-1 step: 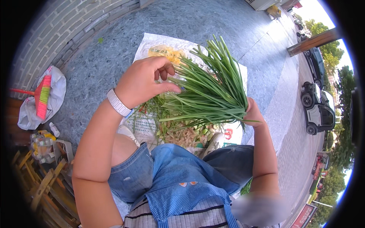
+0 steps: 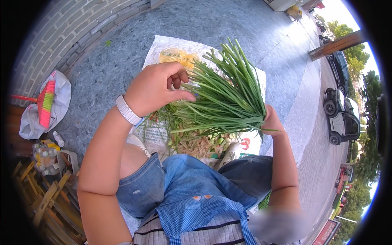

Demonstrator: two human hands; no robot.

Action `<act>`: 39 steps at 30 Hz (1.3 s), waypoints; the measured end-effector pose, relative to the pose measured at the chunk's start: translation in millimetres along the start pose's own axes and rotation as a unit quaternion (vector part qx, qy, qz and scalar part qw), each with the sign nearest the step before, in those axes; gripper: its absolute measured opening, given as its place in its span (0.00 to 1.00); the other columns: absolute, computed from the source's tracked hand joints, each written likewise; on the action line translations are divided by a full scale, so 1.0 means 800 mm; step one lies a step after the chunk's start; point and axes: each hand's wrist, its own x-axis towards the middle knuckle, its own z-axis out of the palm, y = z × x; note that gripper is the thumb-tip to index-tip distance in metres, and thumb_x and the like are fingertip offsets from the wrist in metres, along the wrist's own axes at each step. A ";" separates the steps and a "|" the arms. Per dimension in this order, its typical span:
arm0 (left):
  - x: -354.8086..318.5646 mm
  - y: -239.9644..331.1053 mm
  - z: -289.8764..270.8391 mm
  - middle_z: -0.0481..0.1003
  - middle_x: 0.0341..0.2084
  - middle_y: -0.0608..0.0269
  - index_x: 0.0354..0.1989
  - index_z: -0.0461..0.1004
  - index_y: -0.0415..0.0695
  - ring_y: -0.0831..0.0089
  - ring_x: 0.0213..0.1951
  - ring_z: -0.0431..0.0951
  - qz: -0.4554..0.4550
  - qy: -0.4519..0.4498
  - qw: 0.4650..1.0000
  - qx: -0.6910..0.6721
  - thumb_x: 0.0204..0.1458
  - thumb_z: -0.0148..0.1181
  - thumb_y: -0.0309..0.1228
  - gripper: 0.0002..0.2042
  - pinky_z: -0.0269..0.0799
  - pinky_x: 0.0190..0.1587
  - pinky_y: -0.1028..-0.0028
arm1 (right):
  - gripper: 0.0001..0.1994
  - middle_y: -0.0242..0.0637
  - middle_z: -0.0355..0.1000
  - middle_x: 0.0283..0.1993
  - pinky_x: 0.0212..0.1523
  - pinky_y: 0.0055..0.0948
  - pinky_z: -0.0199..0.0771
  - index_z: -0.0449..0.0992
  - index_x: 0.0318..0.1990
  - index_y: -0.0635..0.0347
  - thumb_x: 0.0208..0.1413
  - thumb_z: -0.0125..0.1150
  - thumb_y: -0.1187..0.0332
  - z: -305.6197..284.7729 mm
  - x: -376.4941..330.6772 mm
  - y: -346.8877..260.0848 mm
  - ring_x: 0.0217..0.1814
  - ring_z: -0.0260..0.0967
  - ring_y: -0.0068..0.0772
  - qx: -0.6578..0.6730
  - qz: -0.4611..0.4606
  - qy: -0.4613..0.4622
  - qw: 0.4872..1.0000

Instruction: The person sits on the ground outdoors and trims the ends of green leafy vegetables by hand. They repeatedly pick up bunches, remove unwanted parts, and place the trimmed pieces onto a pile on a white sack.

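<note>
Almost nothing has moved since the earlier frame: left hand point(image 2: 151, 87) a trace further right, the green bunch point(image 2: 228, 92) and right hand point(image 2: 272, 122) as good as unchanged.

Right hand: fingers wrapped round the gathered end of the bunch, firm grip by the look of it. From there the long stalks fan out leftward and away from the body, held up off the ground. Long axis runs slantwise from the right hand toward the left hand and past its far side; the lowest stalks run nearly straight across. Which end is root, cannot tell.

Left hand: fingers curled, thumb standing apart from them, gap showing between. The bunch lies directly to its right, loose ends just beside thumb and fingertips. Contact there, cannot tell. So the left hand is the nearer one to the spread ends, the right to the gathered end. White band point(image 2: 128, 111) on the left wrist.

Below and between both hands, nearer the body: a heap of pale and green scraps point(image 2: 204, 145) on a white sheet point(image 2: 161, 44). Just beyond the left hand, a yellow crumpled-looking patch point(image 2: 175, 55), bag or print unclear. Well left of that hand: red-handled brush point(image 2: 45, 104) against a white bag point(image 2: 30, 122).
</note>
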 end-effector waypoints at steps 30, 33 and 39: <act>-0.003 -0.002 0.031 0.77 0.30 0.54 0.37 0.76 0.40 0.60 0.33 0.79 0.064 0.001 0.997 0.033 0.53 0.56 0.27 0.06 0.73 0.37 0.65 | 0.19 0.36 0.77 0.40 0.49 0.27 0.70 0.73 0.45 0.64 0.41 0.66 0.80 0.008 0.014 0.014 0.42 0.70 0.24 -0.023 -0.011 0.147 0.989; -0.001 -0.005 0.038 0.76 0.26 0.59 0.31 0.76 0.43 0.59 0.32 0.77 0.111 0.081 0.989 0.045 0.47 0.60 0.28 0.04 0.71 0.34 0.65 | 0.17 0.33 0.76 0.39 0.46 0.26 0.71 0.73 0.42 0.64 0.42 0.65 0.81 0.012 0.015 0.008 0.41 0.68 0.21 -0.027 -0.015 0.156 0.987; 0.002 -0.004 0.038 0.76 0.31 0.61 0.30 0.79 0.41 0.63 0.32 0.76 0.162 0.123 0.968 0.144 0.43 0.62 0.22 0.05 0.72 0.37 0.69 | 0.16 0.29 0.75 0.37 0.42 0.23 0.71 0.73 0.42 0.64 0.43 0.65 0.81 0.012 0.015 0.011 0.39 0.67 0.18 -0.006 -0.015 0.173 0.985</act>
